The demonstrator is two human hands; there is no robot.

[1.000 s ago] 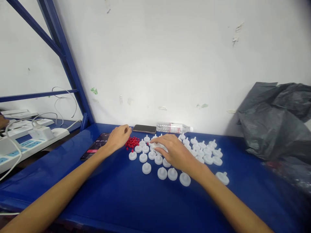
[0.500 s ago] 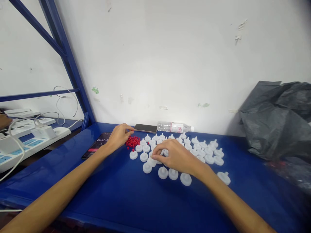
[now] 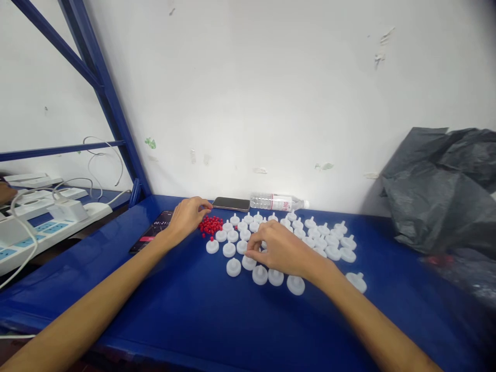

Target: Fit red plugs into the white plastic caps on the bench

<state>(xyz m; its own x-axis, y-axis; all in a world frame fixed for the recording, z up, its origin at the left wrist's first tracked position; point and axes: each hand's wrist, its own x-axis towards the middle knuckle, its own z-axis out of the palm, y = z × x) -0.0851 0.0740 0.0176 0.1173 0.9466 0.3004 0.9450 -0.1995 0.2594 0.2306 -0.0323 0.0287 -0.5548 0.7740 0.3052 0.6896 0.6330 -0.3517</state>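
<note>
My left hand [image 3: 188, 216] is above a pile of small red caps [image 3: 210, 226], its thumb and forefinger pinched on what looks like one red cap at the fingertips. Several white plastic discs [image 3: 295, 284], each with a short stem on top, are spread across the blue table. My right hand [image 3: 279, 248] is among them, fingers closed on the stem of a white disc [image 3: 248, 263] standing on the table; the fingertips partly hide that stem. One white disc [image 3: 212, 246] near the pile has a red cap on its stem.
A phone with a running timer [image 3: 151, 235] lies left of the pile. Another phone [image 3: 231, 204] and a water bottle [image 3: 279, 202] lie along the wall. A grey plastic bag [image 3: 445, 191] bulges at the right. Power strips [image 3: 58, 222] and a blue frame [image 3: 112, 103] are at the left.
The white disc at my right fingertips has slid slightly right, apart from the disc on its left. My left hand has hardly moved.
</note>
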